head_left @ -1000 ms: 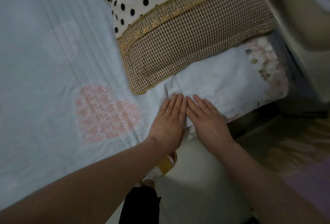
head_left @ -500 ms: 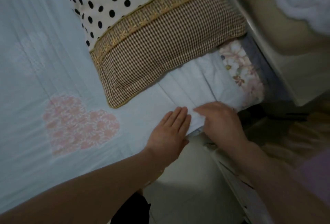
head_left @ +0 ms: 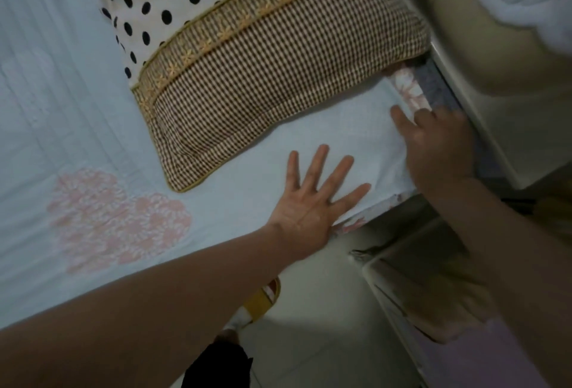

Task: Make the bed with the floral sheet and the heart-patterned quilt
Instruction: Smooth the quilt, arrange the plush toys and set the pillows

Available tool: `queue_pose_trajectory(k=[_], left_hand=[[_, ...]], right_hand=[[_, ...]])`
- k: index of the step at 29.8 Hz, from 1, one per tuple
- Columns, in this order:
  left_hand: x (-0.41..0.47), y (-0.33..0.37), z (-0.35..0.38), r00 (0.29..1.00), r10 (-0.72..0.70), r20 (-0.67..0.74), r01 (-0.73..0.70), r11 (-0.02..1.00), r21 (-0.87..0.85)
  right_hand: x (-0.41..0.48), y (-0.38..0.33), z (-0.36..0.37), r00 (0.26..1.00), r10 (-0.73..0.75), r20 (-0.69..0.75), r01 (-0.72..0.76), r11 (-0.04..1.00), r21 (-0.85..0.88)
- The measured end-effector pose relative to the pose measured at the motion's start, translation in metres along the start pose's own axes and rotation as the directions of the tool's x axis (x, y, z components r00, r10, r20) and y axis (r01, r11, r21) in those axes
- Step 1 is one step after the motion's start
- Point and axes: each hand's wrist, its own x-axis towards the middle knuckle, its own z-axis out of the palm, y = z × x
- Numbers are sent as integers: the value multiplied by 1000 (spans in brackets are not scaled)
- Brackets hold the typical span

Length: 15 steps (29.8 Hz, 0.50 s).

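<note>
Two hands down on the heart-patterned quilt [head_left: 77, 109], both on your side of the pillow [head_left: 278, 84]. The quilt covers the bed and the pillow sits on top of it. The floral sheet [head_left: 408, 90] shows only as a strip past the pillow's right corner and a sliver along the bed edge on the near side of the pillow. Pink heart patch [head_left: 117, 220] lies left of the pillow's near corner. Your left hand [head_left: 312, 202] is fully spread, palm flat on the quilt just short of the pillow, holding nothing. It reads as an anchor so the cloth doesn't creep while the corner gets worked. Your right hand [head_left: 439, 152] is at the quilt's corner, right of the pillow. Its index finger lies straight on the quilt and the other fingertips go over the edge beside the floral strip. That part is blurred, so I can't tell whether it pinches the hem or just pushes it. My guess: you're squaring that corner to the sheet, and the task is mostly done. Slipper [head_left: 260, 301] is on the floor, nearer you than the pillow.
</note>
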Motion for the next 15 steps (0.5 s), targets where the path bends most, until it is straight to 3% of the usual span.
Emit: queue_pose_trajectory(k=[2, 5, 7, 11, 13, 15], left_hand=[[3, 9, 1, 1000, 12, -2, -12, 1000, -24], [2, 7, 1, 999, 20, 41, -18, 999, -36], [-5, -1, 2, 997, 62, 46, -61, 998, -30], [-14, -8, 1, 977, 199, 79, -197, 980, -36], [-12, -10, -3, 973, 224, 62, -218, 971, -95], [-10, -9, -4, 967, 249, 51, -240, 960, -142]], right_hand=[[-6, -2, 3, 997, 53, 52, -50, 998, -47], [7, -34, -8, 951, 246, 188, -255, 967, 25], [9, -57, -25, 923, 341, 181, -365, 923, 123], [13, -73, -30, 964, 41, 263, -85, 984, 156], [37, -67, -17, 966, 107, 237, -157, 967, 203], [67, -63, -9, 947, 270, 176, -299, 939, 171]])
